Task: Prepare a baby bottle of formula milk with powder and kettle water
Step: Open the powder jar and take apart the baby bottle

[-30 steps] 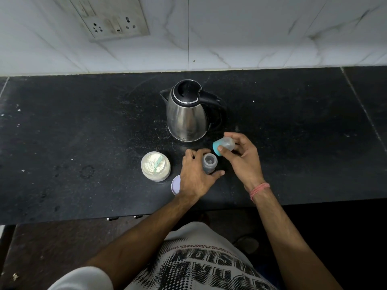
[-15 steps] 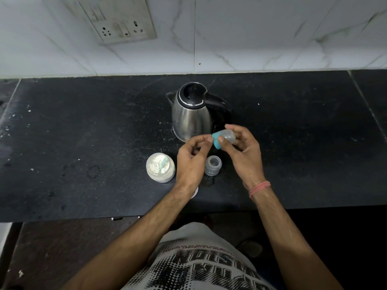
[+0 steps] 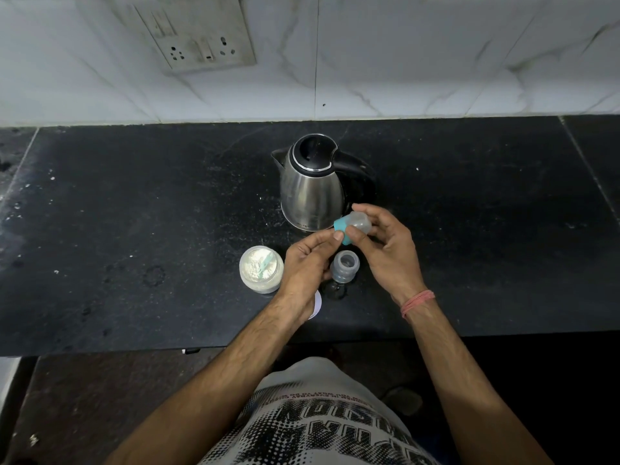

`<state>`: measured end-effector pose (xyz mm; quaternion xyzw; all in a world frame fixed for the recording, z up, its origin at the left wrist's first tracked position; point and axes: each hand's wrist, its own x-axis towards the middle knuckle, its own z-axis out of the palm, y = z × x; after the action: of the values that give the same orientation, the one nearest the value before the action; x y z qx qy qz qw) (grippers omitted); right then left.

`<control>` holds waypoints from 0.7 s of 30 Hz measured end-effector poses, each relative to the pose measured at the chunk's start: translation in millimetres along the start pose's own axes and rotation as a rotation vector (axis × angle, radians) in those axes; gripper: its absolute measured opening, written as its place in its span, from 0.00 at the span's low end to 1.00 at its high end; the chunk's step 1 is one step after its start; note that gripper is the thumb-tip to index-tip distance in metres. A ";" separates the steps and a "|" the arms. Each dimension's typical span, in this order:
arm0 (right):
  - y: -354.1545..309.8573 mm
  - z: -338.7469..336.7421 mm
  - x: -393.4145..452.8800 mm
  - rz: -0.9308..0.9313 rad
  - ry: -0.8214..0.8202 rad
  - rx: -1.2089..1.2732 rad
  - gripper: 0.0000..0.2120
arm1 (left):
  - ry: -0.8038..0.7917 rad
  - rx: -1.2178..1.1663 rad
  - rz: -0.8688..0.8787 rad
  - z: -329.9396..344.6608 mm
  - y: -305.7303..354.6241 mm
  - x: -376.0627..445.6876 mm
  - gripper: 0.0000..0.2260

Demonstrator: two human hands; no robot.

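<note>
A small open baby bottle [image 3: 345,266] stands upright on the black counter [image 3: 134,229], between my two hands. My right hand [image 3: 385,250] holds the bottle's top [image 3: 352,228], a teal ring with a clear cap, above and behind the bottle. My left hand [image 3: 307,263] pinches the teal ring from the left. A steel kettle [image 3: 312,193] with a black lid stands just behind. An open jar of white powder [image 3: 261,269] with a teal scoop [image 3: 265,264] in it sits left of my left hand.
A white round lid [image 3: 317,305] lies on the counter, partly under my left wrist. A wall socket plate [image 3: 198,31] is on the tiled wall behind. The counter's front edge runs just below my forearms.
My left hand let go of the bottle on the counter and rose to the teal ring held by my right hand. The bottle stays standing alone.
</note>
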<state>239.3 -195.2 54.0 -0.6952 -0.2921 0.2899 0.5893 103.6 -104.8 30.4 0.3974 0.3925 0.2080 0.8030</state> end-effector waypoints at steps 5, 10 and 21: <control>1.1 -0.6 0.7 0.003 -0.051 0.025 0.20 | 0.057 -0.044 -0.016 0.2 -1.1 -2.3 0.07; 2.8 -5.4 0.1 0.000 -0.112 0.117 0.22 | 0.115 -0.103 -0.083 0.8 1.8 -3.5 0.15; -6.5 -28.6 13.5 -0.014 -0.162 0.195 0.20 | 0.144 -0.076 -0.111 -1.7 2.3 -1.0 0.16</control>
<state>269.2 -202.8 63.5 -0.6070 -0.3140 0.3681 0.6304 101.5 -103.2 32.1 0.3283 0.4624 0.2060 0.7975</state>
